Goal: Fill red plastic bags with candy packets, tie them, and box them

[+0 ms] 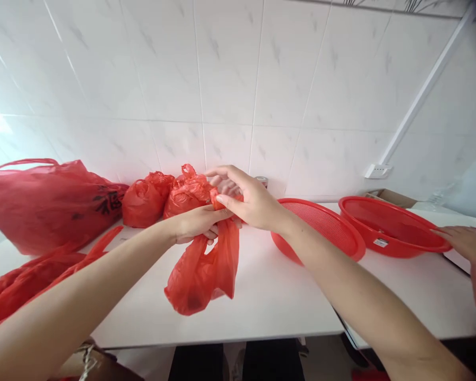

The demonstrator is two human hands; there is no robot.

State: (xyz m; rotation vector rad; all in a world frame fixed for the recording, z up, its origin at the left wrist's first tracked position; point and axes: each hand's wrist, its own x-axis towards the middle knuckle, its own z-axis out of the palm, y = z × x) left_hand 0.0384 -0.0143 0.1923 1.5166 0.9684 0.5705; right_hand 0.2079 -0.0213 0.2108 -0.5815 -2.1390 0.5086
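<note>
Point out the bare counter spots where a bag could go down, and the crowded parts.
Bare: the front strip between the held bag and the colander; also the front edge below the basin. Crowded: the left end with the big bag, flat bags and two tied bags at the wall.

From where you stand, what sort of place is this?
Probably a kitchen: a white tiled wall, a white counter, a red strainer basket beside a red basin, and knotted red bags. The left hand grips a hanging bag; the right hand touches it.
</note>
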